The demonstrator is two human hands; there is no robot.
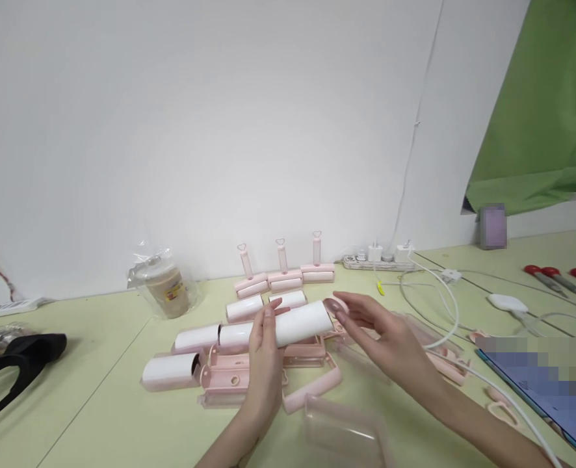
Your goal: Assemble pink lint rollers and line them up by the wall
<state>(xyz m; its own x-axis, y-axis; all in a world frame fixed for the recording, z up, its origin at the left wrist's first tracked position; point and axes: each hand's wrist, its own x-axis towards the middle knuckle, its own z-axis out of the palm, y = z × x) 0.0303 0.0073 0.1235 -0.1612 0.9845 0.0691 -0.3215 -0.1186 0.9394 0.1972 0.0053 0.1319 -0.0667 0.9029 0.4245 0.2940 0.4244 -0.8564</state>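
My left hand (265, 364) is closed around a white lint roller refill (305, 323), which tilts slightly up to the right above the table. With thumb and fingers, my right hand (390, 335) pinches a small round pink cap (335, 306) against the refill's right end; whether it sits inside the tube I cannot tell. Several more white refills (171, 370) lie around my left hand. Beneath it are pink plastic roller housings (229, 376) and a pink handle frame (312, 390). A clear cover (344, 429) lies near the front edge.
Three pink lint rollers (284, 281) stand against the wall. A bagged drink cup (168, 289) is at left, beside a black strap (34, 354). To the right are a power strip (378, 263), white cables (456, 305), red-handled tools (551, 276) and a blurred, blue-edged flat object (526, 383).
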